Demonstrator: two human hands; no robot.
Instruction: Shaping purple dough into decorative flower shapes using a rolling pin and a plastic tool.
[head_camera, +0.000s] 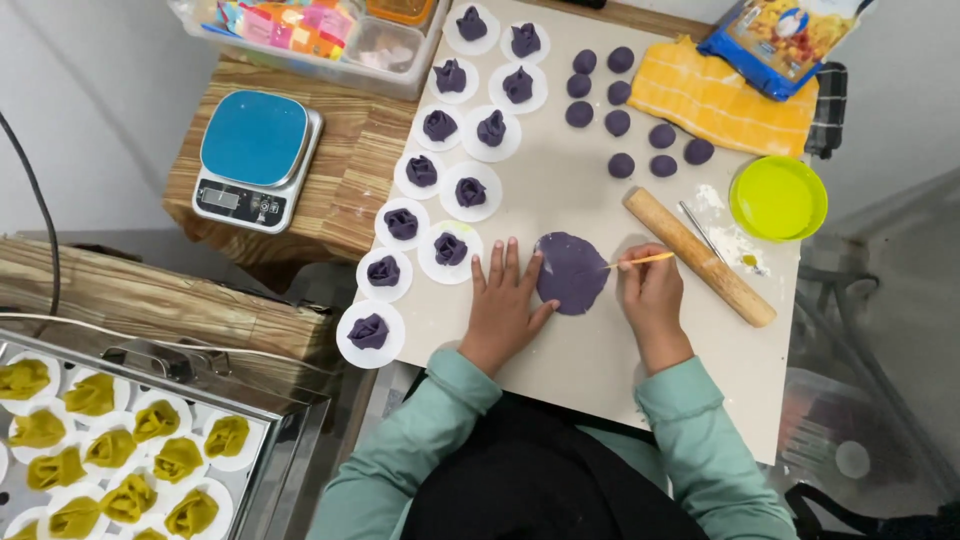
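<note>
Pressing flat on the bench (600, 360), the left hand (503, 300) lies open with fingers spread, its thumb touching the left edge of a flattened purple dough disc (570, 272). The right hand (652, 293) is closed around a thin yellow stick (640, 261), whose tip meets the disc's right edge. The disc sits on the bench between the two hands, just in front of the person.

A wooden rolling pin (698, 255) lies slanted just right of the right hand, with a green bowl (778, 197) beyond it. Purple dough balls (618, 122) are grouped at the far side of the bench, beside an orange cloth (720, 95) and a snack bag (780, 35). Shaped purple pieces on white paper rounds (450, 250) run in two rows along the left of the bench. A blue-topped scale (256, 158) rests on a wooden stand to the left, and a metal tray (250, 440) of yellow-green shaped pieces (130, 495) is at lower left.
</note>
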